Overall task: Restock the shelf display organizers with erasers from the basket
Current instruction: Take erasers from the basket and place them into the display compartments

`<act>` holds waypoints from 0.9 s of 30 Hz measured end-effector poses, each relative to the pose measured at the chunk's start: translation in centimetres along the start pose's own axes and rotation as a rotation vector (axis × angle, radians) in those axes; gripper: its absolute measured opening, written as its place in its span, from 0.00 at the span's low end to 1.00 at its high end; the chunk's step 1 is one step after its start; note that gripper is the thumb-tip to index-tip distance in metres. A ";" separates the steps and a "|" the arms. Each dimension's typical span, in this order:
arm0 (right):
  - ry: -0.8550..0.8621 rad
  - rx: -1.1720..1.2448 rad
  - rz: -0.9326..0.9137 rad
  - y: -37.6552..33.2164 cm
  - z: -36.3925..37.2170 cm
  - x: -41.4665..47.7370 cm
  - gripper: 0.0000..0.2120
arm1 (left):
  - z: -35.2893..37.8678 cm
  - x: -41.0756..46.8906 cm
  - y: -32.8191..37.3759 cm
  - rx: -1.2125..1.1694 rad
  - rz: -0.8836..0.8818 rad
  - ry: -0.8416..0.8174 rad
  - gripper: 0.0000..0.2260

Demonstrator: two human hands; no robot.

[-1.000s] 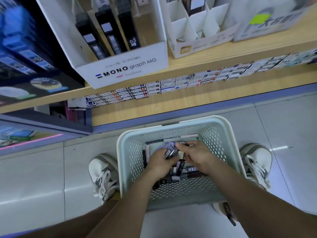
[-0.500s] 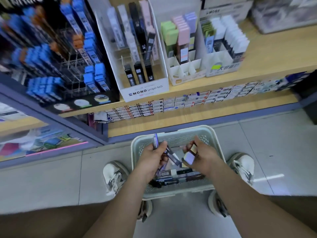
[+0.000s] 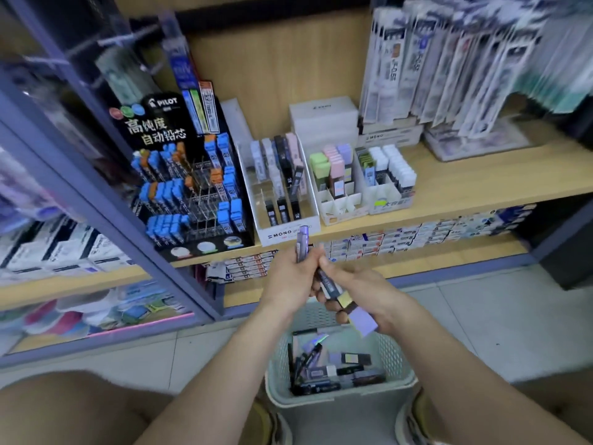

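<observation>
The wooden shelf carries the stock at a height the person can reach from a crouch, with white display organizers standing in a row along its front edge. Their divided slots hold pastel erasers upright, and the front slots of the middle one look empty, likely where new stock belongs. To its left a MONO box holds dark slim packs, and a black Pilot lead rack stands further left.

On the floor, between the person's shoes, sits the pale basket, kept directly below the hands so items can be lifted straight up; slim packaged pieces lie loose in it.

Both hands are raised between basket and shelf. The left hand has its fingers closed round a slim purple pack, upright as if ready to slot in. The right hand grips sleeved erasers, one yellow-ended and one lilac-ended, slanting down towards the basket. Motion blur makes it hard to tell whether it holds two or three.
</observation>
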State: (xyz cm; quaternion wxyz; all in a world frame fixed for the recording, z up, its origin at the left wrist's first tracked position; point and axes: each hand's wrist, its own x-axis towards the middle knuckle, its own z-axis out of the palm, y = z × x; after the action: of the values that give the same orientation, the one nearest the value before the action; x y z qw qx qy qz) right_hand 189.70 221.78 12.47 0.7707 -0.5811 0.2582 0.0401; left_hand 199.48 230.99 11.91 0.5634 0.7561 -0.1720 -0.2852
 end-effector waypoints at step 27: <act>0.077 0.375 -0.194 -11.7 0.1 4.6 0.13 | -4.3 3.9 10.2 0.493 0.331 -0.266 0.13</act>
State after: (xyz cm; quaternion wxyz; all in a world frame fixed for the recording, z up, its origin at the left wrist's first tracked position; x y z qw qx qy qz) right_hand 197.97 216.99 20.69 0.8552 -0.4506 0.2335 -0.1052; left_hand 205.83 228.87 21.58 0.3747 0.7875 -0.4287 -0.2357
